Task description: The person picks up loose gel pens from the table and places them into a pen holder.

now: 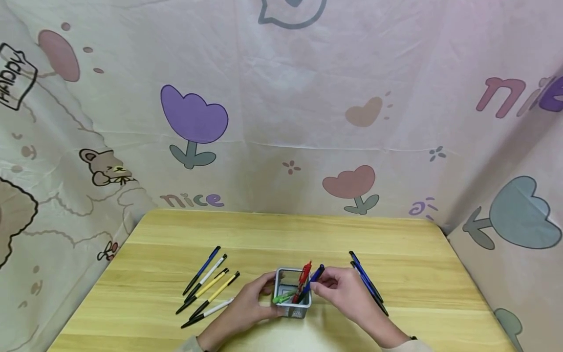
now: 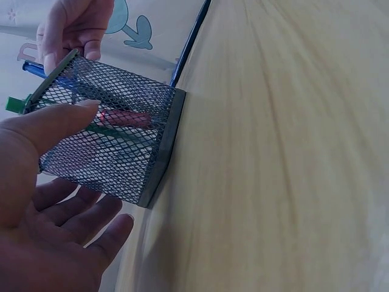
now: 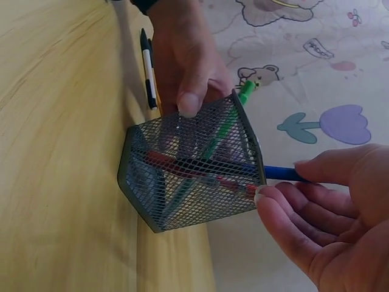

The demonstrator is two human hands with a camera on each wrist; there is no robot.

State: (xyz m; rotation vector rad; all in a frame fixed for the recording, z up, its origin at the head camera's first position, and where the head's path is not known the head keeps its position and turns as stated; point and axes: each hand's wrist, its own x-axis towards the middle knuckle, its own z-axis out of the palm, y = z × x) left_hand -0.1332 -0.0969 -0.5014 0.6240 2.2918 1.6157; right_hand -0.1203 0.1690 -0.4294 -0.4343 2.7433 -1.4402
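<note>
A black wire-mesh pen holder (image 1: 296, 312) with a light rim stands near the front of the table. My left hand (image 1: 248, 303) holds it from the left, thumb (image 2: 64, 125) against the near mesh wall and fingers round the other side. A red pen (image 1: 304, 275) and a green pen (image 1: 283, 297) lean inside it. At its right rim, my right hand (image 1: 347, 296) pinches a blue pen (image 3: 282, 174) between thumb and fingers. That pen's lower part is inside the holder, seen through the mesh.
Left of the holder lie a blue pen (image 1: 202, 270), white pens (image 1: 206, 277) and yellow pens (image 1: 218, 293), all with black ends. Two blue pens (image 1: 367, 281) lie beyond my right hand. A printed cloth (image 1: 281, 98) hangs behind the wooden table (image 1: 286, 234) and at both sides.
</note>
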